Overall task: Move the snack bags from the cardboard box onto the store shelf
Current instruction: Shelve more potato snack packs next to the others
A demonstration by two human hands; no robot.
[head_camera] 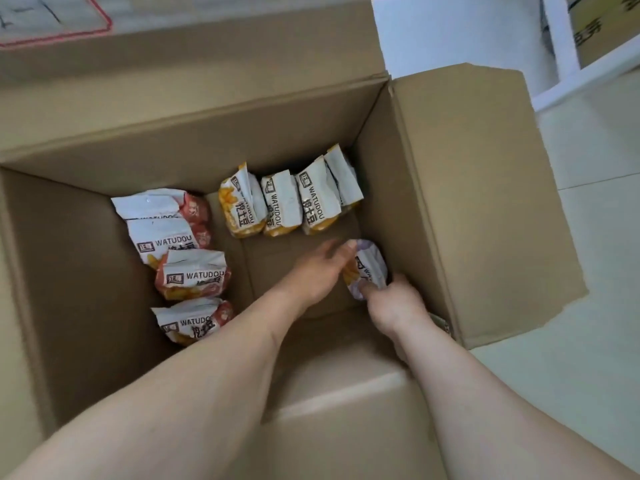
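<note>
A large open cardboard box [433, 188] fills most of the view, seen from above, standing on a pale tiled floor [595, 258]. Its right flap [485, 188] is folded outward over the tiles. Beyond the far flap lies a pale surface with a red outline [100, 27] and dark marks, too blurred to read. At the top right a white shelf frame [561, 39] stands near the box, with another brown carton [609, 26] behind it (only its corner shows, the print unreadable).

Inside the box, snack bags lie on the bottom in two groups: four red-and-white bags [187, 251] in a column along the left side, overlapping one another, and a row of yellow-and-white bags [287, 202] leaning against the far wall, the rightmost ones tucked into the far right corner. How many stand in that row is hard to tell, since they hide each other.

Both bare arms reach down into the box. The right hand [394, 303] grips the near end of one more bag [369, 268] close to the right wall, fingers curled around it. The left hand [322, 268] has its fingertips at that bag's far end, fingers extended; motion blur hides whether they pinch it or merely touch. The bag's colour and print are smeared. The near wall of the box is largely covered by the forearms.
</note>
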